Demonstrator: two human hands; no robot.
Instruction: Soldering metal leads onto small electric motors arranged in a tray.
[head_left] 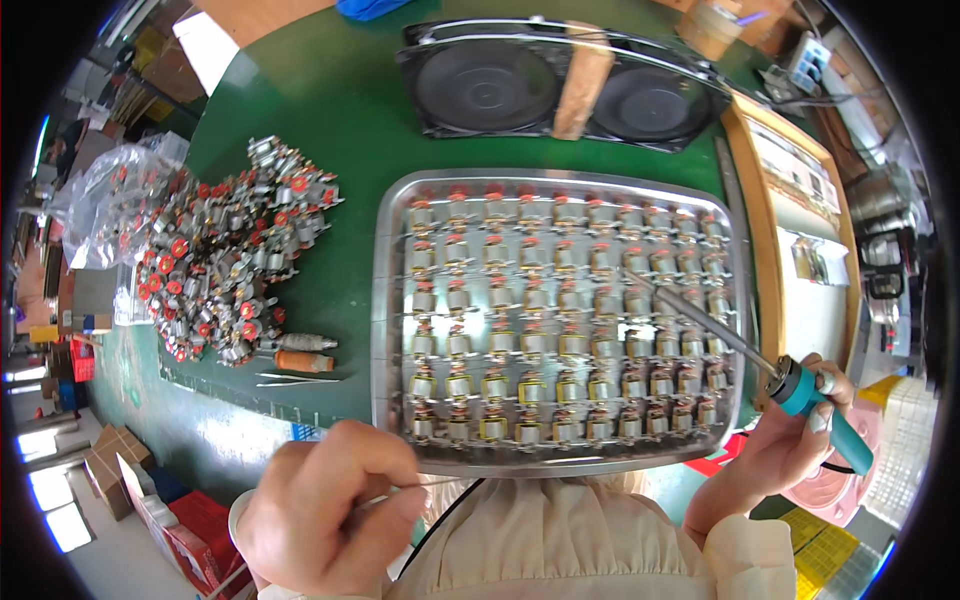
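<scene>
A steel tray holds rows of small cylindrical metal components with reddish tops. My right hand grips a soldering iron with a teal handle, its long metal shaft reaching over the tray's right half. My left hand is closed at the lower left, beside the tray's near edge, with a thin wire between its fingers. Left of the tray lies a heap of loose metal parts with red tops, with an orange-handled tool and tweezers near it.
Twin black fans with a wooden strip stand behind the tray. A wooden box is at the right, a clear plastic bag at the left. Cardboard boxes and yellow crates are low at both sides.
</scene>
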